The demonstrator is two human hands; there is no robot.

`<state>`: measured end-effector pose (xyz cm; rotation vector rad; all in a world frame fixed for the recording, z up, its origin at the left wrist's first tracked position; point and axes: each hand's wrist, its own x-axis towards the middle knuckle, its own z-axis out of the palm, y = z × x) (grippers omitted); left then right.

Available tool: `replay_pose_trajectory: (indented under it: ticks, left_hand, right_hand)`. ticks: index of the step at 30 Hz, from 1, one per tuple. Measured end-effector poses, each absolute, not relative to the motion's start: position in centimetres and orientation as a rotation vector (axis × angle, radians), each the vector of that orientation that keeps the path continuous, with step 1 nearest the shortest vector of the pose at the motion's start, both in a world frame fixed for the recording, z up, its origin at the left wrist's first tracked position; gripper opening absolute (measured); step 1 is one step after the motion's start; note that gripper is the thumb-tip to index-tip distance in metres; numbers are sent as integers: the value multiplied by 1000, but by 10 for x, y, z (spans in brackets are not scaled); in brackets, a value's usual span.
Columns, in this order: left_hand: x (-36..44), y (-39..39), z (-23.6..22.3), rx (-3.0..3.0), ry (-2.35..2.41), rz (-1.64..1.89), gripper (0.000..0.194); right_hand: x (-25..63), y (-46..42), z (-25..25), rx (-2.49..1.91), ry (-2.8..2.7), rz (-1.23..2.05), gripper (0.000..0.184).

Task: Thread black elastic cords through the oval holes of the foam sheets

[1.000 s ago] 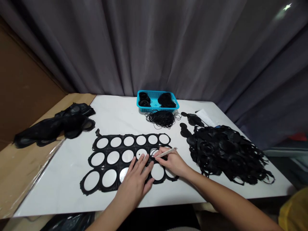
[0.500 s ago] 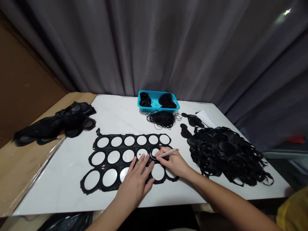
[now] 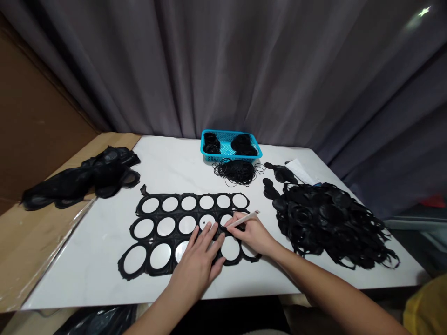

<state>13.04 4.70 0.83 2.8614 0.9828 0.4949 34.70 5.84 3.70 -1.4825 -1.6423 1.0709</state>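
A black rubbery sheet (image 3: 159, 236) with rows of round holes lies flat on the white table (image 3: 87, 265), its surface showing through the holes. My left hand (image 3: 200, 256) rests on the sheet's lower middle, fingers spread and holding nothing. In my right hand (image 3: 254, 235) is a slim pale pen-like tool (image 3: 246, 217), gripped between thumb and fingers and slanting up to the right. Its lower end is at a middle-row hole near the right side; the exact tip is too small to make out. My hands cover several holes.
A blue basket (image 3: 231, 158) holding black rings stands at the back, with a tangle of thin black rings (image 3: 237, 172) before it. A large heap of black ringed scraps (image 3: 328, 223) lies right. Crumpled black sheets (image 3: 80, 179) lie left on brown cardboard (image 3: 21, 260).
The tool has tilted slightly more upright in my right hand. A thin dark strip at its tip shows less now. My left hand stays in place; the view has shifted slightly.
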Motion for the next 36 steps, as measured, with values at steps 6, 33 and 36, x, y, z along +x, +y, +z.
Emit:
replay_pose_trajectory:
  ticks: [6, 33, 36]
  left_hand:
    - [130, 46, 9, 2847, 1013, 495, 52]
    - [147, 95, 6, 2867, 1091, 339, 54]
    - [146, 92, 2, 2865, 1099, 338, 53]
  right_hand:
    - [348, 49, 33, -1424, -1809, 894, 10]
    - [365, 124, 28, -1445, -1655, 1057, 18]
    - [366, 124, 26, -1430, -1642, 1081, 21]
